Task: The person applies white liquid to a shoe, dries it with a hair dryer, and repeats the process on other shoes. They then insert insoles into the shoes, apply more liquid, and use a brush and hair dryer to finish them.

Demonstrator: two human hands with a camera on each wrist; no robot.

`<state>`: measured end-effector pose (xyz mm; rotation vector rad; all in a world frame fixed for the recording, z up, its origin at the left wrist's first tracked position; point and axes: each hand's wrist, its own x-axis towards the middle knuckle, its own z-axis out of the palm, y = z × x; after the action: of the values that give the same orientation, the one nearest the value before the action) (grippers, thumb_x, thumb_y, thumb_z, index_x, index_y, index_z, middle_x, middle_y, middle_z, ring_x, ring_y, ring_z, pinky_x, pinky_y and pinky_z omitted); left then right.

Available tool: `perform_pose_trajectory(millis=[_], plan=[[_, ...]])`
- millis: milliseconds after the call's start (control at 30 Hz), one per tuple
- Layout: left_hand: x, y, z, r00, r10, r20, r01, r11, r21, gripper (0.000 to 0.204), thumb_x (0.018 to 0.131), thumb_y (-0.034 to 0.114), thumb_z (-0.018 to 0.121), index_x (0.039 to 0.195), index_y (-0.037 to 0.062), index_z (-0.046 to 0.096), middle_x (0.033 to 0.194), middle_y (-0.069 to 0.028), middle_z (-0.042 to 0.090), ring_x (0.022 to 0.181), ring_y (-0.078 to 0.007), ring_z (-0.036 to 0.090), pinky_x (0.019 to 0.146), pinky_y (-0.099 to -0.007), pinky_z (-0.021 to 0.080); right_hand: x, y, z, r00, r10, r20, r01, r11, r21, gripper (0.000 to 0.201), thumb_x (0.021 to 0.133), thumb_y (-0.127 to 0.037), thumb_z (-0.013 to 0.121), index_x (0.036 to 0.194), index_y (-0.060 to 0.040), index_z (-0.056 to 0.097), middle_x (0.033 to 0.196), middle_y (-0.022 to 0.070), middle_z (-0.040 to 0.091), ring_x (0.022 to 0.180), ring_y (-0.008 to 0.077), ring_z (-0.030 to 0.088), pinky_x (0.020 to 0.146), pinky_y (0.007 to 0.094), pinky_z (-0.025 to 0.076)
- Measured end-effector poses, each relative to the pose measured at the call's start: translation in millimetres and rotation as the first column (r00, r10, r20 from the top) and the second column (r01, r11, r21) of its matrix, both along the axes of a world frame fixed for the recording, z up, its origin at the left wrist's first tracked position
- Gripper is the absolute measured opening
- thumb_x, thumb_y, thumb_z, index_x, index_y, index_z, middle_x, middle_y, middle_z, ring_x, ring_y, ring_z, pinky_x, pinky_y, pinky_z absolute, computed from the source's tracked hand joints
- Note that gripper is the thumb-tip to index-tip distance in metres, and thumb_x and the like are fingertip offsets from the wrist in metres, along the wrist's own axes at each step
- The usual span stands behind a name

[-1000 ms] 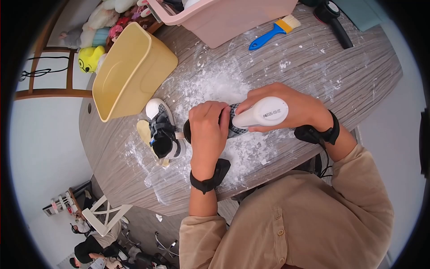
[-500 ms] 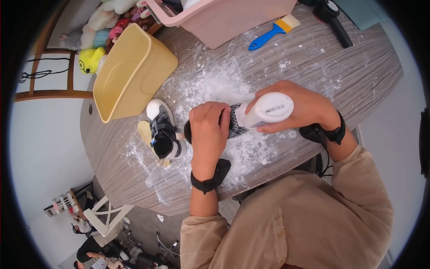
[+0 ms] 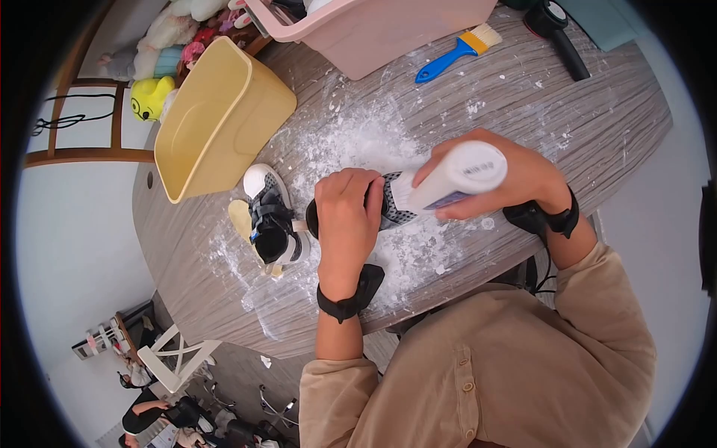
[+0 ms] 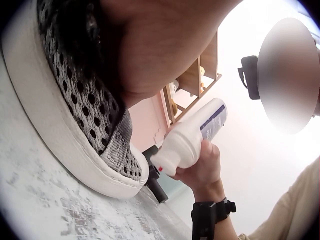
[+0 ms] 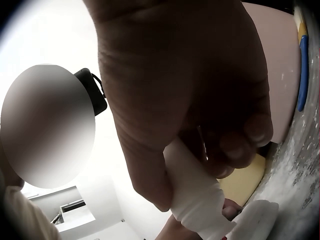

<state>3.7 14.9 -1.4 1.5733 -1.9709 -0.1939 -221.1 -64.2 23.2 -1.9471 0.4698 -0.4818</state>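
Note:
A grey mesh sneaker (image 3: 393,215) with a white sole lies on the table, its toe toward the right. My left hand (image 3: 347,209) grips it around the ankle opening, covering much of the upper. My right hand (image 3: 515,175) holds a white bottle (image 3: 472,170) with a blue label, tilted so its base points up toward the head camera. In the left wrist view the bottle's nozzle end (image 4: 165,162) points down, just beyond the sneaker's white toe (image 4: 125,185). The matching sneaker (image 3: 270,216), with dark straps, stands left of my left hand.
White powdery residue (image 3: 366,142) covers the table's middle. A yellow bin (image 3: 261,97) stands back left, a pink tub (image 3: 388,37) behind. A blue-handled brush (image 3: 441,66) and a black-handled tool (image 3: 567,52) lie back right. A pale yellow piece (image 3: 239,216) lies beside the strapped sneaker.
My right hand has moved the bottle to the right, off the sneaker's upper, and tilted it so its side and label show more. My left hand and the sneaker have stayed put.

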Motion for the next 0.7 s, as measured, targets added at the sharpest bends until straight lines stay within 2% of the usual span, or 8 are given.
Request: perform_pose_trajectory(millis=[33, 133, 233, 700], plan=[[0, 0, 1, 1.0, 0.004, 0.003, -0.004, 1.0, 0.009, 0.005, 0.081, 0.008, 0.065, 0.083, 0.0034, 0.064, 0.082, -0.0095, 0.064, 0.08, -0.0288, 0.058, 0.077, -0.0377, 0.042, 3, 1, -1, 1.0, -0.002, 0.021, 0.002, 1.0, 0.021, 0.036, 0.068, -0.018, 0.079, 0.101, -0.0076, 0.067, 0.083, 0.0089, 0.065, 0.069, 0.0256, 0.061, 0.062, 0.032, 0.049], [0, 0, 1, 1.0, 0.007, 0.005, -0.007, 1.0, 0.019, 0.005, 0.081, 0.008, 0.065, 0.083, 0.0034, 0.064, 0.082, -0.0096, 0.064, 0.08, -0.029, 0.058, 0.077, -0.0378, 0.042, 15, 5, -6, 0.992, 0.018, 0.123, -0.003, 0.992, -0.126, 0.039, 0.068, -0.017, 0.078, 0.104, -0.0092, 0.066, 0.082, 0.0083, 0.063, 0.071, 0.028, 0.06, 0.062, 0.033, 0.048], [0, -1, -1, 1.0, -0.008, -0.008, 0.008, 1.0, -0.013, 0.005, 0.078, 0.005, 0.066, 0.082, 0.0024, 0.064, 0.079, -0.0095, 0.062, 0.076, -0.0291, 0.056, 0.076, -0.0379, 0.041, 17, 6, -11, 0.996, 0.022, 0.085, -0.004, 0.977, -0.212, 0.039, 0.067, -0.016, 0.078, 0.103, -0.0093, 0.066, 0.083, 0.0074, 0.062, 0.073, 0.0281, 0.06, 0.062, 0.0336, 0.048], [-1, 1, 2, 1.0, 0.01, 0.005, -0.01, 1.0, 0.025, 0.005, 0.081, 0.008, 0.065, 0.083, 0.0032, 0.064, 0.082, -0.01, 0.064, 0.08, -0.0293, 0.059, 0.079, -0.0377, 0.042, 5, 5, -5, 0.999, 0.032, -0.04, -0.039, 0.979, -0.2, 0.04, 0.065, -0.019, 0.077, 0.103, -0.0113, 0.065, 0.082, 0.0071, 0.061, 0.076, 0.0302, 0.06, 0.063, 0.0371, 0.047]])
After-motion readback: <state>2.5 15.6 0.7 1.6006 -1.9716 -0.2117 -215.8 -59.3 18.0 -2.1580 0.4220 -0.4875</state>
